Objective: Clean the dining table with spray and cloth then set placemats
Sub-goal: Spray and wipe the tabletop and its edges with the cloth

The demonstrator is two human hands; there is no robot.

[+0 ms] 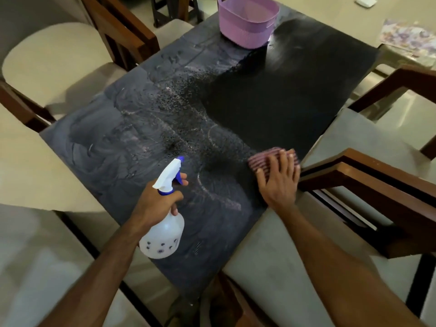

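**Spray bottle aimed, cloth pressed flat on a half-wet table**

The left hand (159,200) is wrapped around the neck of a translucent white spray bottle (165,228) with a blue collar and nozzle tip, one finger curled over the blue trigger. The bottle hangs above the near part of the dark dining table (283,95), its nozzle pointing out across the top.

The right hand (279,178) lies flat with fingers spread, pressing down on a pink striped cloth (266,160) that sits on the table close to its right edge. The hand is not clenched; the cloth is pinned under the palm and fingers.

The left part of the tabletop looks grey and smeared, with speckled droplets through the middle; the far right part is dark and glossy. A lilac plastic basket (247,22) stands at the far end of the table. Cushioned wooden chairs (54,64) surround it, and a floral-patterned sheet (409,37) lies on the floor beyond.
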